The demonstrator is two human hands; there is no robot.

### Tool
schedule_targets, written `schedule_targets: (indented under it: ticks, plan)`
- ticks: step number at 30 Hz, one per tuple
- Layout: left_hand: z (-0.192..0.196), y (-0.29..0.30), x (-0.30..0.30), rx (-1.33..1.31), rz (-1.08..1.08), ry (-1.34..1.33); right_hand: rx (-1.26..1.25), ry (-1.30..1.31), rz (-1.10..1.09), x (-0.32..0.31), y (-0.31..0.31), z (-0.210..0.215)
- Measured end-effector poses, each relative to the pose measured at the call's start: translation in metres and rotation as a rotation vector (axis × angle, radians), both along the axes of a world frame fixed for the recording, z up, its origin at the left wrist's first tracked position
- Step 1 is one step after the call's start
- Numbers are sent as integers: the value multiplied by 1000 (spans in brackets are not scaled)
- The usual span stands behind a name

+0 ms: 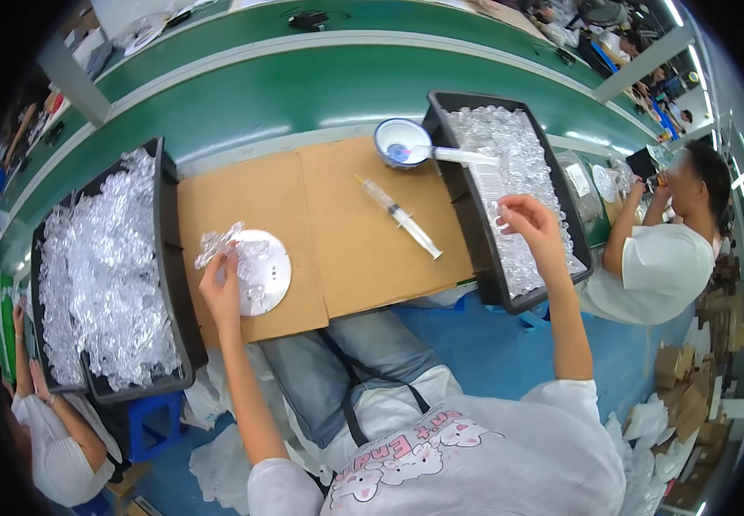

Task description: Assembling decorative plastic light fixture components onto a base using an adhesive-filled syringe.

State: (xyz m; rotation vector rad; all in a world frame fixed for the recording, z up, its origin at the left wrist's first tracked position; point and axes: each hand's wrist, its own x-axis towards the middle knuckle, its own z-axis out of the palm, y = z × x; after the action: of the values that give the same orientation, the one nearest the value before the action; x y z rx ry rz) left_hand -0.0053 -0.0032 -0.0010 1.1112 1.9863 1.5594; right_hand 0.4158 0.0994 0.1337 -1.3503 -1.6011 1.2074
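Note:
My left hand (222, 294) is closed in a pinch on a clear plastic piece (215, 246), just over the left side of a round white disc (274, 282). More clear pieces lie on the disc. My right hand (537, 230) is raised over the right black bin (465, 202), its fingertips closed on a small clear plastic part (501, 215). Below it, the bin is full of small clear parts (496, 129). A syringe (398, 217) with a yellowish tip lies on the cardboard (346, 249) between my hands.
A left black bin (174, 275) is heaped with clear plastic pieces (105, 267). At the back, a blue-and-white bowl (386, 138) holds some blue stuff; a second syringe (458, 155) spans from it to the right bin. People sit on both sides (660, 267).

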Motion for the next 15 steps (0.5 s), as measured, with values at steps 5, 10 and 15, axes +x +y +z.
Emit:
schedule_targets:
  ticks: [5,10,15]
  plan:
    - [-7,4,-2,74,-45,-73,179,-68,366,-106,-25,6]
    - [-9,7,0,88,6,-31,487,-250,748,-200,-13,-47]
    - [-22,9,0,153,7,-32,667,-266,828,-238,-1,-92]
